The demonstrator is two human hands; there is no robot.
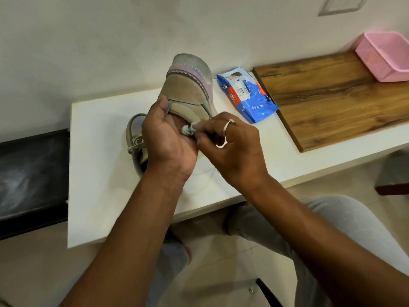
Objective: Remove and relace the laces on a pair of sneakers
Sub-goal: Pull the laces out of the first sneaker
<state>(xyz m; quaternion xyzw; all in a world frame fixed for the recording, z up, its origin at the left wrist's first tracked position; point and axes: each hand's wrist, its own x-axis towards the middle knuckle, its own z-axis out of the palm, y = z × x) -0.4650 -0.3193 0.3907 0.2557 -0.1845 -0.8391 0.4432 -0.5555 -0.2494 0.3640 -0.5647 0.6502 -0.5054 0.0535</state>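
Two tan suede sneakers: the raised sneaker (pixel 188 91), rubber sole outward, is gripped by the left hand (pixel 168 140); the second sneaker (pixel 134 138) lies on the white worktop (pixel 99 173) behind that hand. The right hand (pixel 234 149) pinches one pale lace (pixel 187 130) against the left palm

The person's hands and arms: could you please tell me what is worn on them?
The left forearm and right forearm are bare, no sleeves in view. The right hand wears a silvery ring; the left hand shows no ring or watch.

Silver ring (pixel 229 124) on right grip (pixel 234 149), bare forearms (pixel 137 229), light grey trousers (pixel 332 229)
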